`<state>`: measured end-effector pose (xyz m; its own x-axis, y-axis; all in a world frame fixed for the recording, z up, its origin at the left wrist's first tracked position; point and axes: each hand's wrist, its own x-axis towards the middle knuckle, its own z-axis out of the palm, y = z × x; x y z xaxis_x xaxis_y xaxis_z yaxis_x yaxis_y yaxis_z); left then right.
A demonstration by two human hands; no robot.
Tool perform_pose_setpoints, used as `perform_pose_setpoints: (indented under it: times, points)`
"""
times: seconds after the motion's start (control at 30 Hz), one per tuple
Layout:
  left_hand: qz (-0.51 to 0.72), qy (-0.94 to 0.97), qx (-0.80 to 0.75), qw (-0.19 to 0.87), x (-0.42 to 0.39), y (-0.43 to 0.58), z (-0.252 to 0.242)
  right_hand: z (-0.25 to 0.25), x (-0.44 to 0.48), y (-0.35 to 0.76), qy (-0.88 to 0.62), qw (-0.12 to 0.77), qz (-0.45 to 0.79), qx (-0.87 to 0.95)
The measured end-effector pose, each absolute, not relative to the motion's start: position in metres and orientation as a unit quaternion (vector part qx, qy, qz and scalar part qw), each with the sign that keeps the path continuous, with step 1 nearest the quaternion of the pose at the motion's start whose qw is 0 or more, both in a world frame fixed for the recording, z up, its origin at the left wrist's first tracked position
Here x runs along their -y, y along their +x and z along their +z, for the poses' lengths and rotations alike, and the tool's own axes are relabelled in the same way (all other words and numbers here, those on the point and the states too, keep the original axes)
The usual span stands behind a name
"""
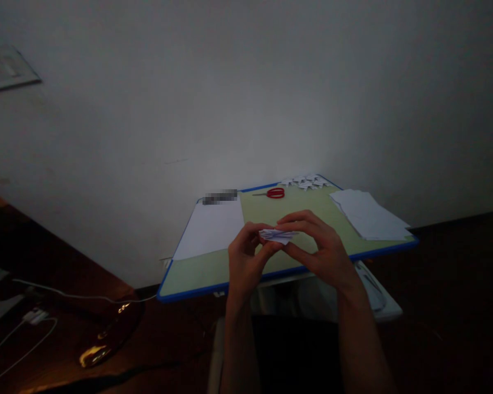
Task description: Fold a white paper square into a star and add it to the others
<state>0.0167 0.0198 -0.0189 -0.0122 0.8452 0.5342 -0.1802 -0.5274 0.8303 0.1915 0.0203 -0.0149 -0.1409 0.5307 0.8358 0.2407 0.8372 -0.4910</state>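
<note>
A small folded piece of white paper (277,236), with several layered pleats showing, is held up over the near part of the table. My left hand (248,256) pinches its left end between thumb and fingers. From the other side, my right hand (318,246) grips it with the fingers arched over the top and the thumb underneath. Parts of the paper are hidden behind the fingers. Beyond the hands lie red-handled scissors (274,193), and several folded white paper shapes (306,181) sit along the far edge.
The green table (205,273) has a blue rim and stands against a grey wall. White sheets (365,213) are stacked at the right; another white sheet (216,227) lies at the left. Below the table is a white drawer or shelf (388,312). A white cable (86,295) runs at the left.
</note>
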Motion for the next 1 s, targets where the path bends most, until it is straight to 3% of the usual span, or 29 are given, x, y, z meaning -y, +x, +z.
perform_pose_setpoints:
  times: [0.17,0.4,0.77,1.0]
  points:
    - [0.666,0.605,-0.263,0.347,-0.025,0.014,-0.022,-0.014,-0.020,0.189,-0.252,0.606,0.119,0.745]
    - [0.675,0.600,-0.228,0.365,-0.025,0.012,-0.021,-0.014,-0.022,0.187,-0.250,0.619,0.119,0.735]
    - [0.716,0.545,-0.276,0.337,-0.023,0.023,-0.025,-0.018,-0.022,0.184,-0.310,0.626,0.203,0.686]
    - [0.711,0.541,-0.318,0.316,-0.021,0.025,-0.026,-0.018,-0.023,0.177,-0.321,0.645,0.136,0.680]
